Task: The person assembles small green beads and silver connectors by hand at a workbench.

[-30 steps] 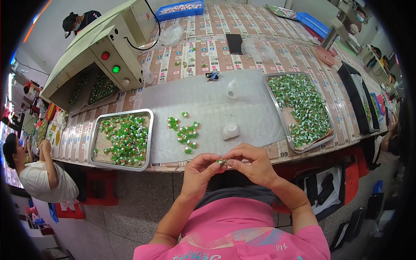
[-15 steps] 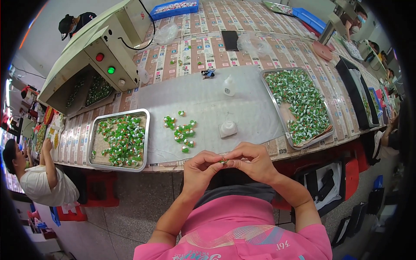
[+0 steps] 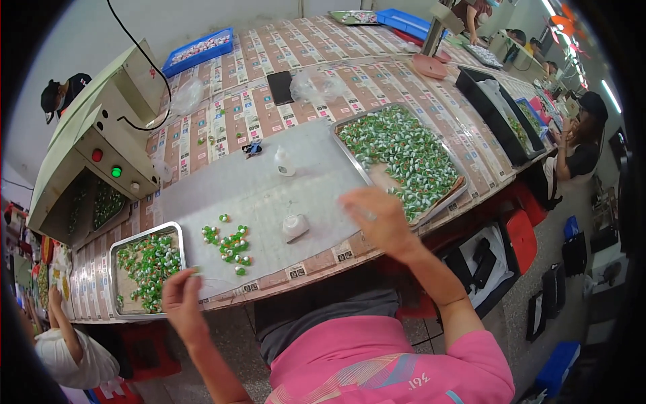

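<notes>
My left hand point(image 3: 184, 303) is beside the right edge of a metal tray point(image 3: 180, 246) of small green-and-white pieces. Its fingers are pinched, and a small green piece point(image 3: 195, 271) shows at the tips. Blurred by motion, my right hand point(image 3: 380, 219) hovers by the near left edge of a larger metal tray point(image 3: 351, 158), which is densely filled with similar pieces. I cannot make out whether its fingers hold anything. Between the hands, on a pale sheet point(image 3: 269, 202), lie a loose cluster of green-and-white pieces point(image 3: 234, 248) and a small white pot point(image 3: 295, 227).
A white squeeze bottle point(image 3: 284, 163) and a small dark blue figure point(image 3: 252, 149) stand farther back on the sheet. A beige machine point(image 3: 94, 145) with red and green lights is at the left. Beyond are a black phone point(image 3: 280, 88), plastic bags point(image 3: 317, 87) and a blue tray point(image 3: 198, 52).
My hands were together over the table's front edge, fingers on a small green piece. They have parted: the left toward the left tray, the right toward the right tray. The view has swung right.
</notes>
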Demonstrator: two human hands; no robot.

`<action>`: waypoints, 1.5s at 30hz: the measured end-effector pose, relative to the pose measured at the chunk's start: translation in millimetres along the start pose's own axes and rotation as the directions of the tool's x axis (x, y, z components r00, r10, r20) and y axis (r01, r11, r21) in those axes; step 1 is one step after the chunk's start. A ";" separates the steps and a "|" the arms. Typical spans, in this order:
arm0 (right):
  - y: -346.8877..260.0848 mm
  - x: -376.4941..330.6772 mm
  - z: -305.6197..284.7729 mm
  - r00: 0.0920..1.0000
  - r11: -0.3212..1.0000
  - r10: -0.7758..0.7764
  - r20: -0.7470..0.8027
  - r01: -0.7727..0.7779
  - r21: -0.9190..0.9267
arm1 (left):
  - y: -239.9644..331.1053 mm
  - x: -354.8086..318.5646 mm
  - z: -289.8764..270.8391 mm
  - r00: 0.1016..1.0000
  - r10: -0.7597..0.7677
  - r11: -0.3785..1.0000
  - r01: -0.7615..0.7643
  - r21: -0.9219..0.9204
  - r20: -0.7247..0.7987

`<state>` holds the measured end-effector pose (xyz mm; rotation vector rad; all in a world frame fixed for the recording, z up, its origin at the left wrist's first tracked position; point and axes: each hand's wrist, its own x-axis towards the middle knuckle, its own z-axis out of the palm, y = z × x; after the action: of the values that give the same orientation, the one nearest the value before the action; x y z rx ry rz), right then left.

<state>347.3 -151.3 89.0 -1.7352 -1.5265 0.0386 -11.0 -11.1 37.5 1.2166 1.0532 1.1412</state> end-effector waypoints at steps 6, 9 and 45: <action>84.2 15.0 -30.2 0.993 0.847 0.112 -0.029 -0.110 -0.520 | -0.2 35.0 -117.2 0.941 0.252 0.926 -0.166 0.340 -0.228; 104.6 17.9 -17.4 0.972 0.806 0.189 0.138 -0.073 -0.587 | -27.4 45.0 -155.6 0.908 0.329 0.818 -0.136 0.559 -0.259; -88.2 32.9 85.8 0.958 0.931 0.096 0.271 -0.183 0.317 | -16.6 77.5 -24.9 0.888 0.332 0.645 -0.459 0.611 0.317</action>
<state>240.4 -82.6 96.9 -1.5978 -1.4647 0.5846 -23.7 69.0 19.5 2.1902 1.1292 0.9570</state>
